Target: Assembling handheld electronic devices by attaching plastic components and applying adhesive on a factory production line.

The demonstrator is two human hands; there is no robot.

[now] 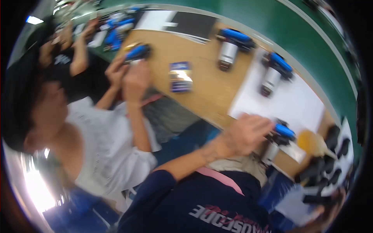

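Note:
The picture is smeared by motion. My left hand (pixel 248 136) reaches across to a blue, black and silver device (pixel 283 132) near the table's right end. Its fingertips overlap the device's blue upper part; blur hides whether they grip it. A silver cylinder sticks out of the device toward me. My right hand (pixel 330 207) is a faint blur at the lower right rim, near a pale sheet (pixel 295 206); its fingers cannot be made out. Two similar devices, one (pixel 276 72) on a white sheet (pixel 299 97) and another (pixel 232 46) on the wood, stand farther back.
A yellow round object (pixel 309 141) and several black parts (pixel 320 169) lie to the right. On the brown table (pixel 210 81) is a small blue-and-gold packet (pixel 180 77). At left, a co-worker in white (pixel 105 143) handles another blue device (pixel 138 51); another person (pixel 77 70) sits beyond.

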